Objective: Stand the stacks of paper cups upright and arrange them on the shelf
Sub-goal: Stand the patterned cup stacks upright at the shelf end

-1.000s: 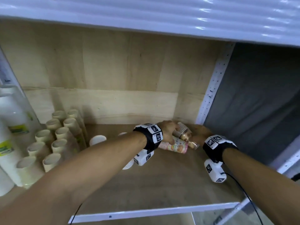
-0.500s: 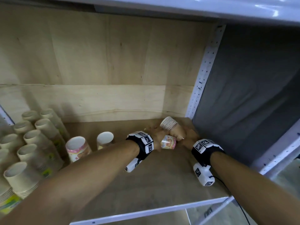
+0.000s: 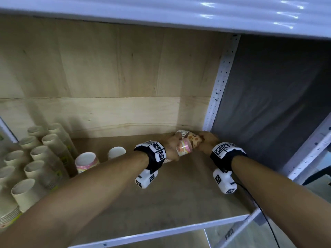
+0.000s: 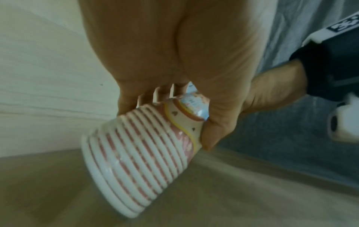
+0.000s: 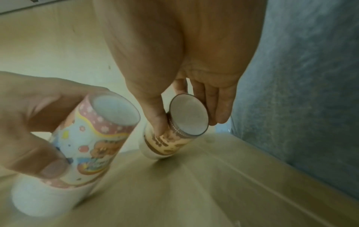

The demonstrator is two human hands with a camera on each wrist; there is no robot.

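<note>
My left hand (image 3: 172, 149) grips a pink cartoon-print stack of paper cups (image 3: 184, 149) near its base. The stack is tilted, with its ringed rims (image 4: 124, 165) pointing down toward the shelf board (image 3: 179, 190). My right hand (image 3: 206, 142) pinches a brown-patterned stack (image 3: 194, 140) by its base end (image 5: 189, 115). That stack also leans, and its rim end sits low on the board near the back right corner. In the right wrist view the pink stack (image 5: 87, 138) stands just left of the brown stack (image 5: 170, 138). The two stacks are close together but apart.
Several upright beige cup stacks (image 3: 44, 158) fill the shelf's left side. An upright pink stack (image 3: 86, 161) and a white one (image 3: 116, 152) stand beside them. A perforated white post (image 3: 220, 83) and grey cloth (image 3: 268, 104) close the right side. The upper shelf (image 3: 161, 11) hangs overhead.
Both stacks lay flat on the board a second ago and are now tipped up to a steep tilt. My hands have stayed at the back right corner, still holding them.
</note>
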